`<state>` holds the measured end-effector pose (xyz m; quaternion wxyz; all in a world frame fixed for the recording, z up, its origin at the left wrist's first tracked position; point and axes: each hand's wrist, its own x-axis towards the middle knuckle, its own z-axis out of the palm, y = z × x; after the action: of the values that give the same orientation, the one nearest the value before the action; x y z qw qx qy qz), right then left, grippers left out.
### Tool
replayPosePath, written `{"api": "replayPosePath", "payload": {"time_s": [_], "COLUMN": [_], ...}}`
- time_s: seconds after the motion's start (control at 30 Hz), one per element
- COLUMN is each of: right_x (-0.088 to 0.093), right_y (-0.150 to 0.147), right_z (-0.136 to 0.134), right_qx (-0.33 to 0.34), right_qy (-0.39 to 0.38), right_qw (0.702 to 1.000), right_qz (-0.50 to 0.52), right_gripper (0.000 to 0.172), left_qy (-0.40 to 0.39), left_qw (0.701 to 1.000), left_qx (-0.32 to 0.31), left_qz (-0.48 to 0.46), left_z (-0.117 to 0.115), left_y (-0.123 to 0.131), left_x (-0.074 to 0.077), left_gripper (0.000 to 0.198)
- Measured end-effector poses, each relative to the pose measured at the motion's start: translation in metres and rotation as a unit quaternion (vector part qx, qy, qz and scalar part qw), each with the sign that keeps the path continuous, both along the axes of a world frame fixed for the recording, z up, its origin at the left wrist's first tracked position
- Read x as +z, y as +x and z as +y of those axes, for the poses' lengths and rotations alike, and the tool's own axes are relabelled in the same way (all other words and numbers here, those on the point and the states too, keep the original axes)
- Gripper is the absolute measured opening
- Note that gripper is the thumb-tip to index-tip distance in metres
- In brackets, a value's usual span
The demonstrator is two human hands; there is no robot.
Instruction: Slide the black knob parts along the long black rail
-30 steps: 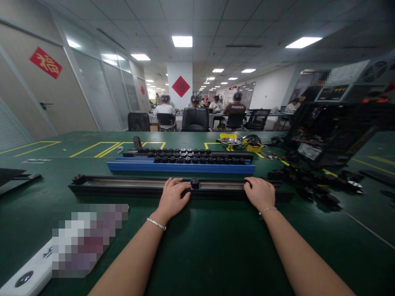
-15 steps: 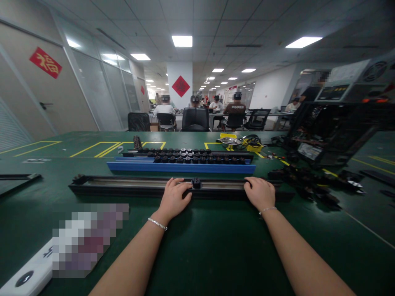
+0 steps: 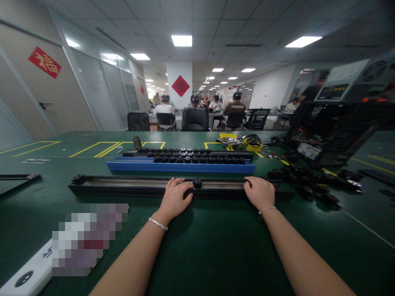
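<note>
A long black rail (image 3: 123, 189) with a metal strip along its channel lies crosswise on the green table before me. In that channel sits a small black block (image 3: 197, 183). My left hand (image 3: 175, 195) rests over the rail just left of the block, fingers stretched across and thumb apart; its index fingertip touches or nearly touches the block. Farther right, my right hand (image 3: 260, 192) curls over the rail, its fingers wrapped on the far edge. Where the fingers reach behind the rail, they are hidden.
Behind the rail lie a blue rail (image 3: 182, 167) and rows of black blocks (image 3: 200, 159). Dark loose parts (image 3: 308, 185) and an opened computer case (image 3: 321, 127) occupy the right. A white object (image 3: 27, 275), partly blurred, lies front left; a metal bowl (image 3: 230, 141) sits farther back.
My left hand and the small block have shifted very slightly rightward along the rail. My right hand keeps its place.
</note>
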<state>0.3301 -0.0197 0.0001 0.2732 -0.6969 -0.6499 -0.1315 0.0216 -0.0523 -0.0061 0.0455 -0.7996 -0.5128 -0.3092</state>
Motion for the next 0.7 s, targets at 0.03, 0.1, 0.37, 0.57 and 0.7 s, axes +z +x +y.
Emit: {"api": "replayPosePath", "payload": {"time_s": [0.03, 0.1, 0.37, 0.57, 0.7], "right_x": [0.0001, 0.0002, -0.0012, -0.0012, -0.0020], "right_y": [-0.0001, -0.0003, 0.0007, 0.0013, 0.0014], "right_z": [-0.0001, -0.0001, 0.0008, 0.0015, 0.0019], "right_qx": [-0.001, -0.001, 0.001, 0.002, 0.001], "right_qy": [-0.001, -0.001, -0.002, -0.008, -0.004], "right_qw": [1.000, 1.000, 1.000, 1.000, 1.000], "right_qz": [0.002, 0.006, 0.010, 0.009, 0.008], "right_gripper": [0.035, 0.035, 0.035, 0.036, 0.035], "left_qy": [0.001, 0.001, -0.006, -0.006, -0.010], "left_qw": [1.000, 1.000, 1.000, 1.000, 1.000], "left_qx": [-0.001, -0.001, -0.002, -0.003, -0.003], "left_qz": [0.000, -0.001, 0.005, 0.004, 0.007], "left_z": [0.0000, 0.0000, 0.0000, 0.0002, -0.0004], "left_y": [0.0000, 0.0002, 0.0015, 0.0017, 0.0021], "left_x": [0.0000, 0.0000, 0.0003, -0.0001, 0.0004], "left_gripper": [0.028, 0.029, 0.030, 0.029, 0.030]}}
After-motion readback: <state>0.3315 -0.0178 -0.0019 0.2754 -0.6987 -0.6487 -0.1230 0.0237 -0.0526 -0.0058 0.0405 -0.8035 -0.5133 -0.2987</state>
